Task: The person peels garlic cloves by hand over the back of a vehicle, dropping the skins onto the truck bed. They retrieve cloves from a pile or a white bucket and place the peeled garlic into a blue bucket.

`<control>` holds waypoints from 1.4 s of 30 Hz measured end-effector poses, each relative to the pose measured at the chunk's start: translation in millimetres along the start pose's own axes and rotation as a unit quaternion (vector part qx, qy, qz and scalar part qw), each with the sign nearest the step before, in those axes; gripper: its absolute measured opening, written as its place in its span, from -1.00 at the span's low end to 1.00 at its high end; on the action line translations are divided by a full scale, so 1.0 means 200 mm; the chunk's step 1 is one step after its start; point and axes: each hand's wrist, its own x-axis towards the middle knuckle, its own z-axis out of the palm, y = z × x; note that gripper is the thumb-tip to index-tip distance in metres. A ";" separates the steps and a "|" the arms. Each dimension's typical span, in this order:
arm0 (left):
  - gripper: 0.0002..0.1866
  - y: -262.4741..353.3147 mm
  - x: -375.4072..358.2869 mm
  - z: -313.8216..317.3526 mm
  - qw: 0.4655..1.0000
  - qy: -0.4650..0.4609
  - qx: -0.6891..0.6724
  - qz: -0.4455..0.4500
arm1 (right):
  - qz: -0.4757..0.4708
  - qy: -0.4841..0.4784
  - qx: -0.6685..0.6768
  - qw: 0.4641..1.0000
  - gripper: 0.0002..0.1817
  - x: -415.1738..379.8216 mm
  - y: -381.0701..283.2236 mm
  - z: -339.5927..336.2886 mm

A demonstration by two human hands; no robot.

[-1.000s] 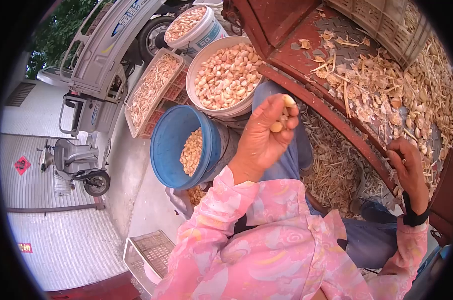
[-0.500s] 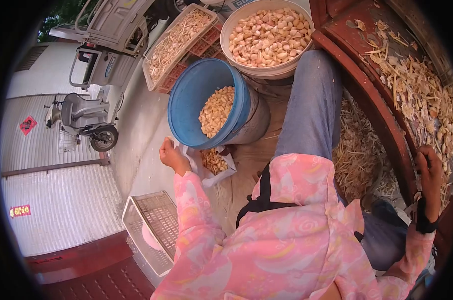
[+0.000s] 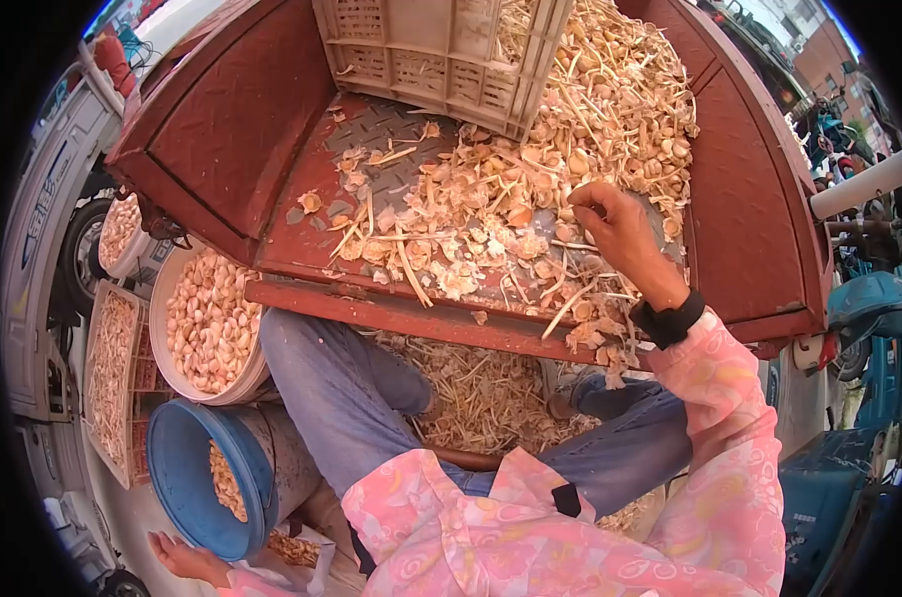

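Observation:
My left hand [image 3: 187, 559] is palm up with its fingers apart and nothing in it, just below the rim of the blue bucket [image 3: 177, 478]. Peeled cloves [image 3: 227, 483] lie inside that bucket. Over the near part of the husk pile [image 3: 610, 109], my right hand [image 3: 598, 214] has its fingers curled in toward the thumb; whatever they hold, if anything, is hidden. Loose cloves, dry skins and stalks make up the pile on the red cart bed [image 3: 297, 244]. A white tub [image 3: 160, 343] full of garlic cloves stands beside the bucket.
A plastic crate [image 3: 421, 75] stands on the cart bed. The cart's raised front edge [image 3: 421, 318] crosses above my knees. Left are a crate of stalks [image 3: 107, 378] and a vehicle [image 3: 48, 229]. A bag [image 3: 321, 562] sits below the bucket; a teal scooter [image 3: 834, 488] is at right.
The view has swung right toward the cart, bringing the pile and crate into sight. My left hand has opened from closed fingers. My right hand now hangs over the husks.

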 end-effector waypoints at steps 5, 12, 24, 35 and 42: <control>-0.75 0.55 -0.49 0.66 0.870 -0.385 -0.298 -0.076 | -0.075 -0.047 -0.188 0.978 -0.82 0.18 0.12 0.04; -0.78 0.98 -1.61 1.07 0.604 -0.764 -0.223 -0.027 | -0.089 -0.128 -0.245 0.957 -0.76 0.15 0.12 0.08; -0.72 0.95 -2.10 1.19 0.385 -0.752 -0.174 -0.506 | -0.098 -0.124 -0.021 0.987 -0.70 0.03 0.00 -0.02; -0.62 0.95 -1.92 1.22 0.417 -0.788 -0.138 -0.432 | -0.086 -0.180 -0.054 0.978 -0.84 -0.08 -0.04 -0.01; -0.66 0.91 -1.88 1.20 0.396 -0.781 -0.190 -0.444 | -0.149 -0.172 -0.229 0.946 -0.89 0.13 0.05 0.08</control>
